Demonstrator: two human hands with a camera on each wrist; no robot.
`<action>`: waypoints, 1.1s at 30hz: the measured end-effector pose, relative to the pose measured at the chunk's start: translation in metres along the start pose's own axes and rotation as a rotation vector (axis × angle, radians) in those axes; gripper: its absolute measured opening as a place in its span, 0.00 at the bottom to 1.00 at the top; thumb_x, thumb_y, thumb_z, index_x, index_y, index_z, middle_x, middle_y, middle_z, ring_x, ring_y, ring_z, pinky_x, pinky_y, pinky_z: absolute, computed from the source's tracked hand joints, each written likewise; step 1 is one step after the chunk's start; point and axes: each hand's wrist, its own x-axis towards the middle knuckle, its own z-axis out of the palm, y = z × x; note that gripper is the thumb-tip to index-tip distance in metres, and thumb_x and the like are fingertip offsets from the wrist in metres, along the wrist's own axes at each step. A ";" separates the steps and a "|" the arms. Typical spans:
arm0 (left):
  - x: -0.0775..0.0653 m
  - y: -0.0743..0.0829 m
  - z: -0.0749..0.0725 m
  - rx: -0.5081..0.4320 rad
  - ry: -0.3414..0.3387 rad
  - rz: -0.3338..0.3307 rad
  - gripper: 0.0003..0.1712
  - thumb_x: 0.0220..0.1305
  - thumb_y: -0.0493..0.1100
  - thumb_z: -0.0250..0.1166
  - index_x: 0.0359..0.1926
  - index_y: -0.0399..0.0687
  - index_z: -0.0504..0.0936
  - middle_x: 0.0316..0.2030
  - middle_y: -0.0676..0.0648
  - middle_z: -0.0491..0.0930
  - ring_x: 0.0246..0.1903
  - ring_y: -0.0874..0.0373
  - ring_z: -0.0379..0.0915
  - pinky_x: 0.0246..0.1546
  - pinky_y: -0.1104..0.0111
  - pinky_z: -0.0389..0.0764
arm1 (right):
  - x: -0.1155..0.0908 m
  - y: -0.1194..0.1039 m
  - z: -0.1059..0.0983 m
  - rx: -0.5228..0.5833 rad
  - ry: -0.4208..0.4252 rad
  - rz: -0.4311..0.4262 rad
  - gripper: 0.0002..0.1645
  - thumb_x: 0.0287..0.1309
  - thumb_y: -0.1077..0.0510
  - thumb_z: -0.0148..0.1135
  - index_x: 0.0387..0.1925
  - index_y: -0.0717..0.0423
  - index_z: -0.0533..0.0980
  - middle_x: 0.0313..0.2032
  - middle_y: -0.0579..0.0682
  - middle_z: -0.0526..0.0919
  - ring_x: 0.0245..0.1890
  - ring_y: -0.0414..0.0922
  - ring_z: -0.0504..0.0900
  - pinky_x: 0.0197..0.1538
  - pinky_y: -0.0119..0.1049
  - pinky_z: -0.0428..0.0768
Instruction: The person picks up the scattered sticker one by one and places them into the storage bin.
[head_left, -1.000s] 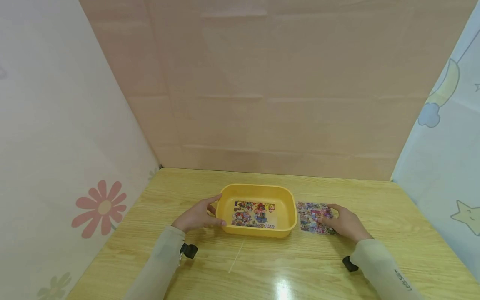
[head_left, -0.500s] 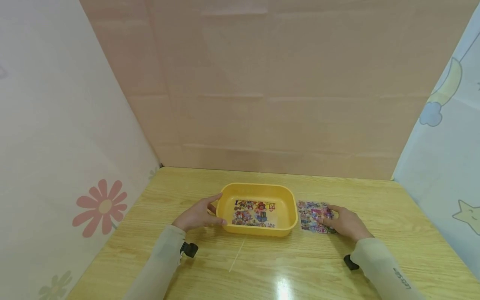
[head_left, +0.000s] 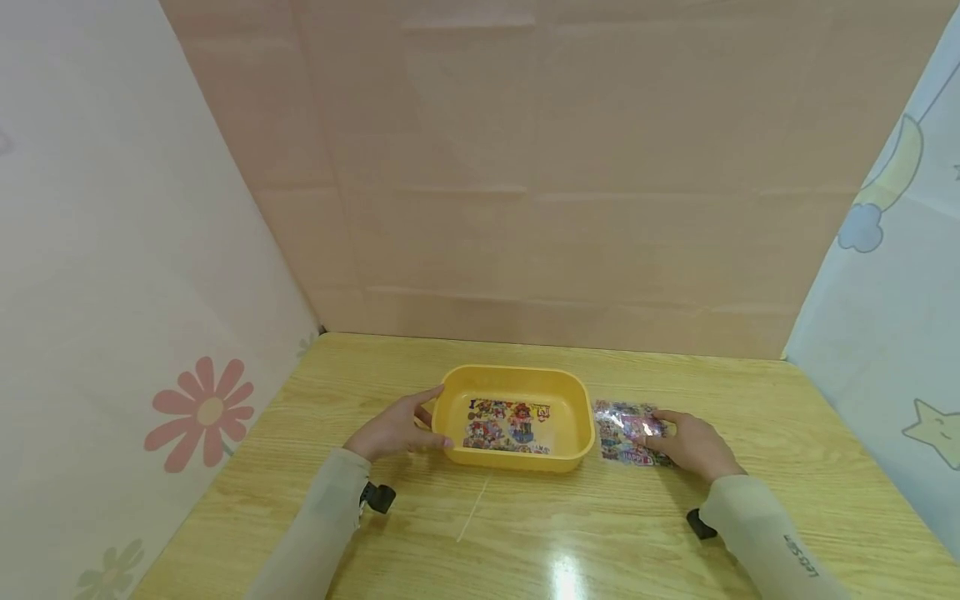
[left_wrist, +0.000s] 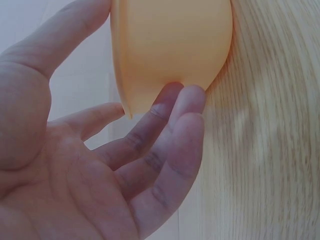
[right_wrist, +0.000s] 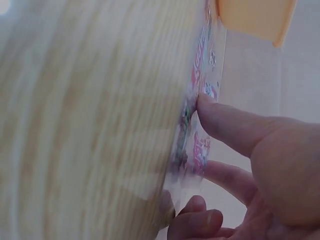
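1. Left hand point(head_left: 396, 429) grasps the end of the yellow tub point(head_left: 517, 463).
2. My right hand point(head_left: 696, 447) grips the picture sheet point(head_left: 618, 431), just right of the tub on the table point(head_left: 420, 550).
3. Another sheet point(head_left: 498, 427) lies inside the tub.
4. I seem to be steadying one while taking the other; lifting would call for a secure pinch.

One clear printed sheet point(head_left: 621, 432), lying by the right hand point(head_left: 693, 448): its surface now carries bright white glints across the upper left and middle, where half a second and a full second ago I see no such shine. The pink patch point(head_left: 634, 427) at its centre, deep in colour before, is now paler, partly washed out.
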 end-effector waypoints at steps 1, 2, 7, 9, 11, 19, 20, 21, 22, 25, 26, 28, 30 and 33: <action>0.000 0.000 0.000 -0.002 0.000 0.000 0.59 0.53 0.51 0.79 0.79 0.51 0.54 0.45 0.40 0.77 0.33 0.52 0.76 0.36 0.58 0.81 | 0.000 0.000 0.000 -0.003 0.002 -0.002 0.48 0.65 0.36 0.61 0.69 0.70 0.65 0.59 0.76 0.72 0.58 0.76 0.69 0.54 0.69 0.71; 0.000 0.000 0.000 -0.004 0.000 0.001 0.59 0.53 0.51 0.79 0.79 0.51 0.54 0.45 0.40 0.77 0.33 0.52 0.76 0.36 0.58 0.81 | 0.001 0.000 0.001 -0.004 0.003 -0.004 0.48 0.65 0.36 0.61 0.68 0.70 0.65 0.57 0.75 0.75 0.57 0.76 0.70 0.53 0.68 0.71; 0.000 -0.001 0.000 -0.006 0.001 0.002 0.60 0.53 0.51 0.79 0.79 0.51 0.54 0.45 0.40 0.77 0.33 0.52 0.76 0.36 0.58 0.81 | 0.002 -0.001 0.002 0.022 0.000 0.020 0.46 0.65 0.39 0.62 0.68 0.70 0.66 0.40 0.65 0.85 0.43 0.66 0.80 0.46 0.61 0.77; 0.000 -0.001 0.000 -0.006 0.002 0.001 0.59 0.53 0.51 0.79 0.79 0.50 0.54 0.45 0.41 0.77 0.33 0.51 0.77 0.36 0.58 0.81 | 0.002 -0.002 0.003 0.037 -0.001 0.035 0.45 0.65 0.40 0.63 0.68 0.70 0.66 0.35 0.60 0.85 0.36 0.59 0.80 0.42 0.56 0.77; 0.000 -0.001 -0.001 -0.008 0.005 0.000 0.59 0.53 0.50 0.79 0.79 0.50 0.54 0.45 0.41 0.78 0.34 0.51 0.77 0.35 0.58 0.81 | 0.002 -0.003 0.003 0.053 0.004 0.042 0.44 0.64 0.41 0.64 0.68 0.70 0.66 0.35 0.60 0.85 0.34 0.56 0.80 0.42 0.55 0.76; 0.000 -0.003 -0.001 -0.003 0.003 0.004 0.59 0.53 0.51 0.79 0.79 0.51 0.54 0.45 0.41 0.77 0.34 0.50 0.77 0.36 0.57 0.81 | 0.002 -0.005 0.001 0.090 0.035 0.083 0.51 0.62 0.40 0.65 0.68 0.74 0.60 0.58 0.76 0.73 0.54 0.74 0.74 0.52 0.68 0.72; 0.000 -0.003 -0.001 -0.005 0.001 0.006 0.59 0.53 0.51 0.79 0.79 0.51 0.54 0.45 0.41 0.77 0.34 0.50 0.77 0.36 0.57 0.81 | 0.001 -0.004 0.001 0.099 0.038 0.090 0.52 0.62 0.39 0.65 0.68 0.76 0.60 0.60 0.78 0.70 0.56 0.76 0.71 0.53 0.68 0.72; 0.000 -0.003 -0.001 -0.006 0.001 0.007 0.59 0.53 0.51 0.79 0.79 0.51 0.54 0.45 0.41 0.77 0.33 0.51 0.77 0.36 0.57 0.81 | 0.001 -0.004 -0.001 0.114 0.038 0.099 0.52 0.63 0.39 0.64 0.68 0.77 0.59 0.61 0.79 0.68 0.57 0.76 0.69 0.54 0.69 0.71; 0.000 -0.003 -0.001 -0.007 -0.001 0.009 0.59 0.53 0.51 0.79 0.79 0.50 0.54 0.45 0.41 0.77 0.33 0.51 0.77 0.36 0.57 0.81 | 0.000 -0.004 -0.001 0.125 0.038 0.107 0.51 0.64 0.39 0.63 0.67 0.78 0.59 0.61 0.80 0.67 0.58 0.77 0.69 0.55 0.69 0.70; -0.001 -0.001 -0.001 -0.013 -0.003 0.013 0.59 0.53 0.51 0.79 0.79 0.50 0.54 0.44 0.41 0.77 0.33 0.51 0.76 0.35 0.57 0.81 | -0.001 -0.002 -0.004 0.186 0.043 0.137 0.47 0.67 0.42 0.59 0.66 0.79 0.60 0.60 0.80 0.67 0.57 0.76 0.69 0.55 0.68 0.71; -0.001 0.000 0.000 -0.014 -0.002 0.013 0.59 0.53 0.51 0.79 0.79 0.50 0.54 0.44 0.41 0.77 0.33 0.51 0.76 0.35 0.57 0.81 | -0.001 -0.002 -0.005 0.212 0.045 0.147 0.45 0.68 0.43 0.58 0.66 0.79 0.61 0.58 0.79 0.70 0.54 0.73 0.73 0.53 0.66 0.73; -0.001 0.001 0.000 -0.015 -0.002 0.015 0.59 0.53 0.51 0.79 0.79 0.49 0.54 0.44 0.41 0.77 0.33 0.51 0.77 0.35 0.56 0.81 | -0.001 0.000 -0.006 0.257 0.059 0.158 0.40 0.70 0.47 0.55 0.65 0.79 0.63 0.53 0.75 0.77 0.47 0.66 0.80 0.50 0.62 0.76; -0.002 0.001 -0.001 -0.015 -0.003 0.015 0.59 0.53 0.51 0.79 0.79 0.49 0.54 0.44 0.41 0.77 0.33 0.50 0.77 0.36 0.56 0.81 | -0.001 0.002 -0.006 0.304 0.074 0.161 0.36 0.70 0.50 0.54 0.64 0.79 0.65 0.46 0.70 0.82 0.40 0.56 0.84 0.46 0.56 0.79; -0.002 0.001 -0.001 -0.013 -0.004 0.014 0.59 0.53 0.51 0.79 0.79 0.49 0.54 0.44 0.41 0.77 0.33 0.51 0.77 0.36 0.55 0.81 | -0.002 0.005 -0.007 0.366 0.089 0.157 0.33 0.71 0.52 0.53 0.62 0.80 0.66 0.41 0.66 0.85 0.34 0.49 0.86 0.42 0.51 0.82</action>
